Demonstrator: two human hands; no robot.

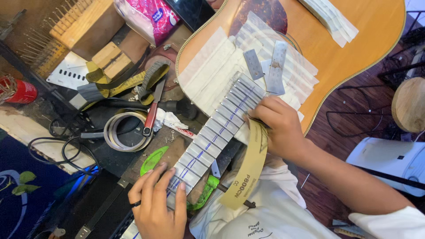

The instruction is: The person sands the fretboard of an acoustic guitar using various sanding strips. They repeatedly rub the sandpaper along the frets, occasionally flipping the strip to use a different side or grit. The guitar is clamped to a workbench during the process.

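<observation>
While taped, fretboard (217, 132) between both hands.

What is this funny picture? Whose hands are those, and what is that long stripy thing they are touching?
The camera sits on a person's head and looks down, so you see that person's own two hands. The long stripy thing is a guitar neck, covered in pale tape between its metal bars. The left hand presses it down near the bottom. The right hand holds a yellowish sandpaper strip against it. The guitar body lies above, also taped. On the messy workbench sit a red-handled tool and a red can.
</observation>
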